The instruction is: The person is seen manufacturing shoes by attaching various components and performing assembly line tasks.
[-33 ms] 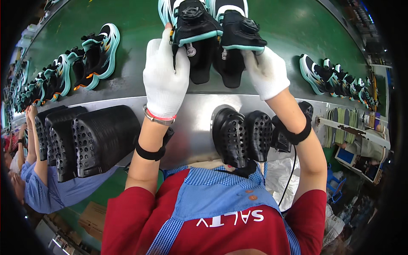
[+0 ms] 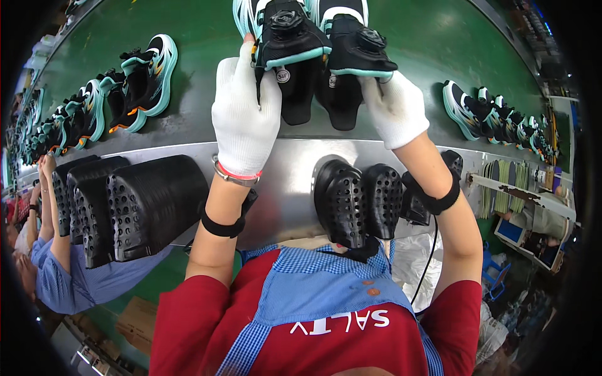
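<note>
At the far left edge of the green conveyor belt (image 2: 433,50) a row of black and teal sneakers (image 2: 94,106) stands in pairs, curving away toward the left rim. Below them, on the near metal ledge (image 2: 288,175), a stack of black perforated moulds (image 2: 125,207) lies at the left end, and beside it a co-worker in a blue shirt (image 2: 69,276) reaches an arm upward. Near the middle of the belt, close to its near edge, the left hand (image 2: 246,116) in a white glove is closed around the left sneaker (image 2: 290,44) — the fingers wrap its side and heel, and the black sole part points down toward the ledge. Touching it on the right stands the right sneaker (image 2: 351,56), also black with a teal edge and a round dial on top; the right hand (image 2: 395,108), gloved in white too, grips its outer side with fingers curled shut on it. Both sneakers are together as one pair, at the belt's near edge, just above the ledge. Under the right forearm, on the ledge, two more black perforated pieces (image 2: 357,200) lie side by side. At the right part of the belt another row of teal sneakers (image 2: 489,113) goes away to the right rim — they are small and not clear there.
</note>
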### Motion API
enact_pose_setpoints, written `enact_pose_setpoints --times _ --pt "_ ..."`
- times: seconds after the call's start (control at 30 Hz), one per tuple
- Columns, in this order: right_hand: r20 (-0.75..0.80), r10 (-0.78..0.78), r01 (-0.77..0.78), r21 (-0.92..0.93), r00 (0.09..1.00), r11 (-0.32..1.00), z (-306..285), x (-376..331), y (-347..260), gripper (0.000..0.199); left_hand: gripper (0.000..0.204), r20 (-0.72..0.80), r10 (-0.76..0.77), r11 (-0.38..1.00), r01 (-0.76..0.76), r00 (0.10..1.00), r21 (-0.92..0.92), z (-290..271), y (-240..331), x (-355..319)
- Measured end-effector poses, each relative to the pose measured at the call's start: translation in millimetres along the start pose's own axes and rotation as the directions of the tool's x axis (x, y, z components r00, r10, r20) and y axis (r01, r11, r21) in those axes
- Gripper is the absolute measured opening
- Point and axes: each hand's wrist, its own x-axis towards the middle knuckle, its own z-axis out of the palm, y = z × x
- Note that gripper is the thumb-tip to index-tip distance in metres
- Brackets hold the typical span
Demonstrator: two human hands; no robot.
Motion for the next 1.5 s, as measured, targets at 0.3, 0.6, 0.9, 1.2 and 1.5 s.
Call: enact_pose_setpoints --times 0.3,0.6,0.9,1.2,1.5 --pt "0.330 0.241 -0.113 -0.364 0.913 0.925 35.0 15.8 32.9 0.036 0.038 0.309 -0.214 0.970 0.162 0.927 0.183 47.8 -46.6 -15.1" --pt "0.493 0.019 0.196 -0.381 0.870 0.904 28.7 10.9 -22.8 0.035 0.034 0.485 -0.073 0.987 -0.007 0.871 0.161 29.1 -29.9 -9.8" --pt "0.634 0.179 0.092 -0.370 0.752 0.924 43.3 33.6 -22.0 0.035 0.025 0.760 -0.319 0.918 -0.014 0.566 0.396 41.5 -40.9 16.5" --pt "0.670 0.127 0.099 -0.288 0.731 0.952 65.5 32.3 -0.3 0.028 0.030 0.702 -0.194 0.962 -0.007 0.685 0.273 54.6 -48.5 5.4" --pt "0.282 0.106 -0.062 -0.160 0.954 0.985 -116.2 -71.3 21.7 0.048 0.050 0.566 -0.292 0.908 0.037 0.771 0.418 64.4 -69.6 -0.6"
